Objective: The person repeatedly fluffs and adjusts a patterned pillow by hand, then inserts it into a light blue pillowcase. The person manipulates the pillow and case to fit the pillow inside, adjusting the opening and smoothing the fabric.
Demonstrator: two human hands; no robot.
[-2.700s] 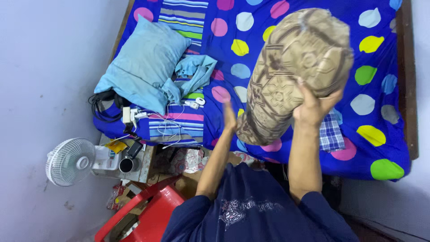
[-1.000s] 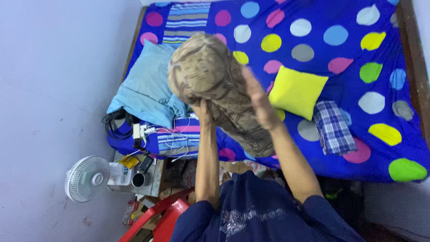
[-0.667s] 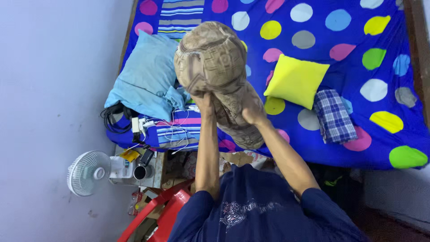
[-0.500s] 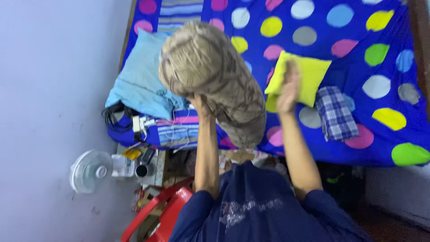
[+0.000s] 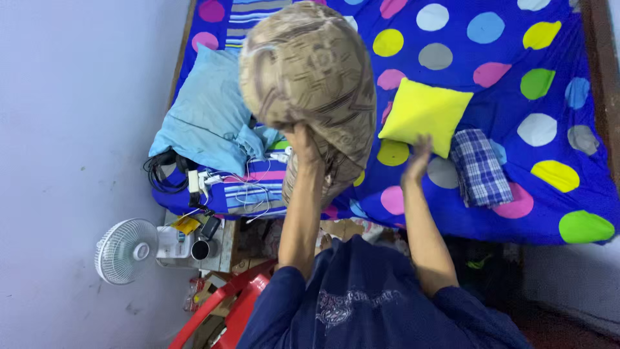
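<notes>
- Brown patterned pillow: upper centre of the frame, held up above the bed, its lower end hanging down toward the bed's near edge.
- Left hand: centre of the frame, closed on the underside of the brown patterned pillow, arm raised straight up.
- Right hand: right of centre, open with fingers spread, holding nothing, apart from the pillow and just below the yellow cushion.
- Yellow cushion: square, lying flat on the bed, upper right of centre.
- Checked cloth: folded, blue and white, just right of the yellow cushion.
- Bed: covered by a blue sheet with coloured dots, filling the upper right of the frame.
- Light blue pillow: upper left, at the bed's left corner, partly behind the held pillow.
- Cables and chargers: white and black, tangled on the bed's edge below the light blue pillow.
- Small white fan: lower left, beside a low stand carrying a dark cup.
- Red plastic chair: bottom of the frame, left of the person's dark blue shirt.
</notes>
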